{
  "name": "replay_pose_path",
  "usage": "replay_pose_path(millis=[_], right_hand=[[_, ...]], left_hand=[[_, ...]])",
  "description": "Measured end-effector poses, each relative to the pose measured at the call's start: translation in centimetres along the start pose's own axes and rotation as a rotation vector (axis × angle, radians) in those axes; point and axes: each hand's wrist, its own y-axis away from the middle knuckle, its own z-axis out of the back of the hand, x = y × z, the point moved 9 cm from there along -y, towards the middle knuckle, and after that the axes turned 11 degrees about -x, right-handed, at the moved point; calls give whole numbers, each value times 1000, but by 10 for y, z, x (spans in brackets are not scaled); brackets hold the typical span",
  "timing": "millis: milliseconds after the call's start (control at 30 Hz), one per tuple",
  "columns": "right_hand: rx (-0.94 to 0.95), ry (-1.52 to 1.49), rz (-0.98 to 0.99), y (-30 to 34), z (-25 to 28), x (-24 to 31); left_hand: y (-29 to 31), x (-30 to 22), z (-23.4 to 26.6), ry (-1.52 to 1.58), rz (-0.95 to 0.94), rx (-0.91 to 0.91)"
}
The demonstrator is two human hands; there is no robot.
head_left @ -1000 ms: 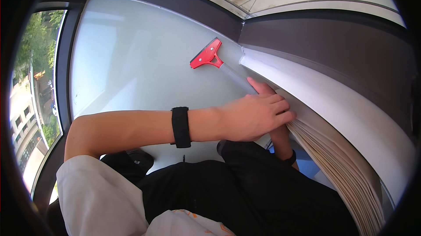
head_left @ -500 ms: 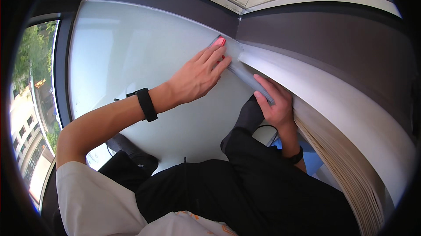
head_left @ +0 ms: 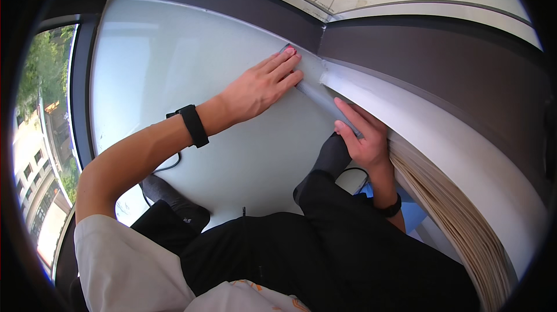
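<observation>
A long grey tool [head_left: 318,97] with a ribbed, tube-like body lies slantwise low over the pale sill [head_left: 174,68]. Its red end [head_left: 291,51] is by the far inner corner and mostly covered by my fingers. My left hand [head_left: 258,89] reaches across from the left, fingers over that red end and pressing it toward the sill's back edge. Lower right, my right hand [head_left: 366,138] is wrapped around the grey body, thumb on the near side. Its palm is hidden. What the tool's head looks like underneath cannot be seen.
A dark frame [head_left: 220,4] runs along the back and meets a dark panel [head_left: 429,57] at the corner. Along the right stand a white ledge [head_left: 429,115] and pleated beige layers [head_left: 447,207]. A window [head_left: 46,109] is at left. My socked feet [head_left: 328,155] rest on the sill.
My left hand has shifted slightly up and left with the red end, now covering more of it. My right hand keeps its grip almost in place.
</observation>
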Motion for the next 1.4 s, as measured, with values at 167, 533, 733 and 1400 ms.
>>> replay_pose_path(millis=[167, 533, 733, 1400], right_hand=[[15, -43, -74, 0, -2, -3], [28, -122, 29, -12, -19, 14], [7, -179, 47, -19, -31, 21], [35, -214, 85, -65, -80, 59]], left_hand=[[0, 3, 5, -7, -9, -23], [7, 14, 20, -24, 17, -38], [14, 27, 28, -74, 21, -32], [42, 69, 78, -164, 85, -131]])
